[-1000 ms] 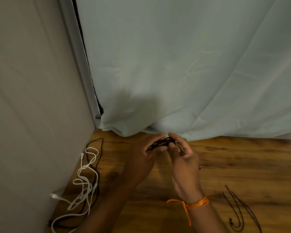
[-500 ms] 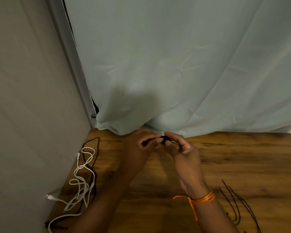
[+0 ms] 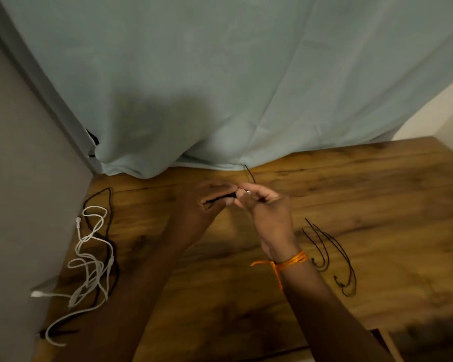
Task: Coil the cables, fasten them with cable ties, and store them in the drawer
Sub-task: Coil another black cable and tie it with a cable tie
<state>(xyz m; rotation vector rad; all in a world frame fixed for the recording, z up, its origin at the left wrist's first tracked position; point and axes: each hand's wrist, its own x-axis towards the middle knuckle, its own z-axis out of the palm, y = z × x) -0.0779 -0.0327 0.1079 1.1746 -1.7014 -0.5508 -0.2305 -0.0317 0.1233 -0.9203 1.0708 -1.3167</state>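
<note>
My left hand (image 3: 207, 205) grips a small coiled black cable (image 3: 221, 198) above the wooden table (image 3: 364, 205). My right hand (image 3: 266, 207) pinches a thin black cable tie (image 3: 249, 174) at the coil's right end; the tie's tail sticks up past my fingers. A tiny metal tip shows between my right fingers. Most of the coil is hidden inside my left fingers. Loose black cable ties (image 3: 332, 254) lie on the table right of my right wrist. A tangle of white cable (image 3: 92, 257) and black cable (image 3: 107, 205) lies at the table's left side.
A pale blue curtain (image 3: 220, 87) hangs down onto the table's far edge. A grey wall (image 3: 19, 205) borders the table on the left. An orange thread band (image 3: 288, 262) is tied round my right wrist. The table's right corner shows at far right.
The view has swung, so more table shows on the right. My hands stay together on the coil, and the tie's tail now stands up beyond my right fingers.
</note>
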